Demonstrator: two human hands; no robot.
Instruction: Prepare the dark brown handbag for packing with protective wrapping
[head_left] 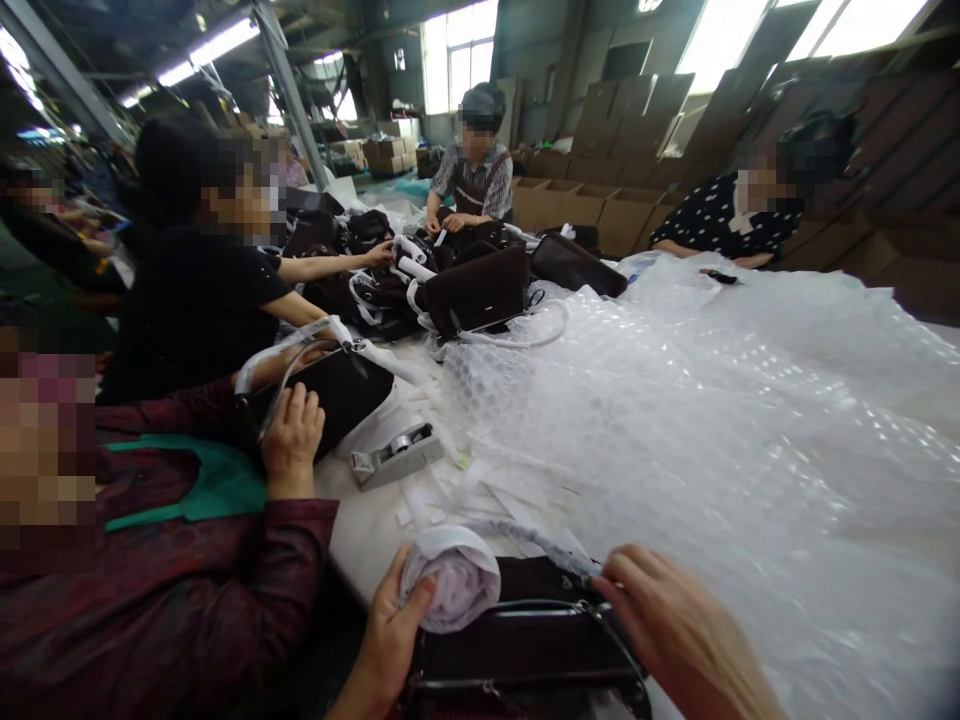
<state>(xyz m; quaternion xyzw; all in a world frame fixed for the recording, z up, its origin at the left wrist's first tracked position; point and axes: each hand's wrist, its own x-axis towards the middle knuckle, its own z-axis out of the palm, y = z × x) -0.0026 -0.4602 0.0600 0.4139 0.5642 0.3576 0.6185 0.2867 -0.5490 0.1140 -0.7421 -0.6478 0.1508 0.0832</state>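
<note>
Gripping a roll of white foam wrap (pixel 450 578), the left hand (pixel 390 640) pins it against the dark handbag (pixel 525 650) at the table edge, keeping it steady; the right hand (pixel 675 630) rests open-fingered on the bag's handle, holding nothing, beside bubble wrap (pixel 712 420)

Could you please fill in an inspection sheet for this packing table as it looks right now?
Surface: white table, largely covered by bubble wrap.
Job's things: dark handbag at the near edge; white foam roll on it.
Clutter: tape dispenser, loose white strips, more dark bags.
Grippers: left hand grips the foam roll; right hand open, fingertips at the handbag.
Cables: nothing seen.
Surroundings: co-workers along the table, cardboard boxes behind.
</note>
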